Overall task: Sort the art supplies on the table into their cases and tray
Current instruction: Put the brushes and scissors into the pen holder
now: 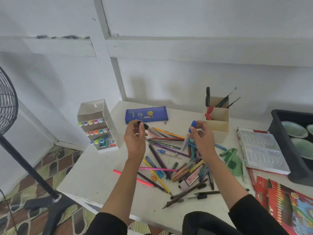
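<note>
My left hand (135, 138) pinches a marker with a black cap (144, 125), raised above the white table (94, 177). My right hand (201, 136) grips a marker with a blue cap (193, 124) and a pale barrel hanging down. Both hands hover over a loose pile of pencils, pens and markers (169, 165). A clear marker case (98, 126) with rows of coloured markers stands at the left. A blue zip pencil pouch (146, 114) lies behind the hands. A cream desk organiser (218, 119) holds brushes at the back right.
A black tray (288, 150) with round green palettes sits at the right edge. Beside it lie a paint tube box (262, 150), a red coloured-pencil box (284, 202) and a green plastic item (232, 160). A standing fan (10, 107) stands left of the table.
</note>
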The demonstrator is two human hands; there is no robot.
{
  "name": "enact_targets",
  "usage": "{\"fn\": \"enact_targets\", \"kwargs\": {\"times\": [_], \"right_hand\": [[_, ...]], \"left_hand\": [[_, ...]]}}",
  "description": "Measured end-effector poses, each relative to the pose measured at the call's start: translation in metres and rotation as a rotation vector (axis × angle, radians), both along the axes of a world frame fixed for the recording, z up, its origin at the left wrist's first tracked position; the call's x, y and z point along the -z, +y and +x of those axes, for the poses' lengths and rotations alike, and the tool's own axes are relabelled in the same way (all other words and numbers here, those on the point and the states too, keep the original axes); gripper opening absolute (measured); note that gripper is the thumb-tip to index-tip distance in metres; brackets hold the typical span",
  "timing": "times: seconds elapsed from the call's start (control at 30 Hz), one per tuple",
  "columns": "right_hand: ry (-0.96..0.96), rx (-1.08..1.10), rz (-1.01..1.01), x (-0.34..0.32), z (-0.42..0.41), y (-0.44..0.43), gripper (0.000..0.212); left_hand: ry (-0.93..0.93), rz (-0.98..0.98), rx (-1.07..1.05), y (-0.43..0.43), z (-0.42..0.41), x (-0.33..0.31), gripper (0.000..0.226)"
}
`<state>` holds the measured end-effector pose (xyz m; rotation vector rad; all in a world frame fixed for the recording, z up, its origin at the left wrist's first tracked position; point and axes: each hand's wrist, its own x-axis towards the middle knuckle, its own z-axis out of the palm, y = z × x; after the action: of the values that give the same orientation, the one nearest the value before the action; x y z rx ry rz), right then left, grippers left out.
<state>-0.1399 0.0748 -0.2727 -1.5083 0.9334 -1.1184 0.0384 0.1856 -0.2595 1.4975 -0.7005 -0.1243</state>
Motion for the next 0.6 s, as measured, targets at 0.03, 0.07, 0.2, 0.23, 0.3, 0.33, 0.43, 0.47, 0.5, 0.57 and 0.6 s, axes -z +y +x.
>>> {"fn": "enact_targets", "kwargs": {"times": [0.03, 0.07, 0.2, 0.23, 0.3, 0.33, 0.43, 0.47, 0.5, 0.57, 0.6], "right_hand": [[-0.004, 0.019, -0.003, -0.005, -0.006, -0.005, 0.016], [-0.004, 0.039, -0.013, -0.010, -0.013, -0.010, 0.016], [-0.037, 0.115, -0.032, -0.029, -0.043, -0.032, 0.013], [-0.038, 0.137, -0.050, -0.035, -0.050, -0.037, 0.014], [-0.026, 0.182, -0.106, -0.047, -0.067, -0.048, 0.017], [-0.020, 0.196, -0.129, -0.052, -0.073, -0.052, 0.015], [0.015, 0.226, -0.185, -0.067, -0.092, -0.070, 0.014], [0.041, 0.225, -0.202, -0.071, -0.097, -0.076, 0.015], [0.076, 0.223, -0.223, -0.075, -0.099, -0.081, 0.017], [0.161, 0.220, -0.271, -0.079, -0.102, -0.091, 0.019], [0.203, 0.214, -0.295, -0.080, -0.103, -0.096, 0.020]], "left_hand": [[0.003, -0.014, 0.018, -0.005, -0.004, -0.006, 0.011], [0.008, -0.028, 0.038, -0.009, -0.008, -0.012, 0.016], [0.006, -0.066, 0.136, -0.031, -0.029, -0.030, 0.008], [0.006, -0.084, 0.169, -0.037, -0.034, -0.032, 0.005], [0.002, -0.102, 0.236, -0.049, -0.047, -0.035, 0.005], [-0.002, -0.097, 0.266, -0.054, -0.053, -0.037, 0.006], [-0.021, -0.088, 0.372, -0.078, -0.074, -0.044, 0.007], [-0.035, -0.088, 0.402, -0.087, -0.080, -0.047, 0.008], [-0.051, -0.086, 0.423, -0.096, -0.085, -0.051, 0.009], [-0.107, -0.074, 0.449, -0.115, -0.094, -0.056, 0.010], [-0.156, -0.066, 0.458, -0.124, -0.099, -0.058, 0.011]]}}
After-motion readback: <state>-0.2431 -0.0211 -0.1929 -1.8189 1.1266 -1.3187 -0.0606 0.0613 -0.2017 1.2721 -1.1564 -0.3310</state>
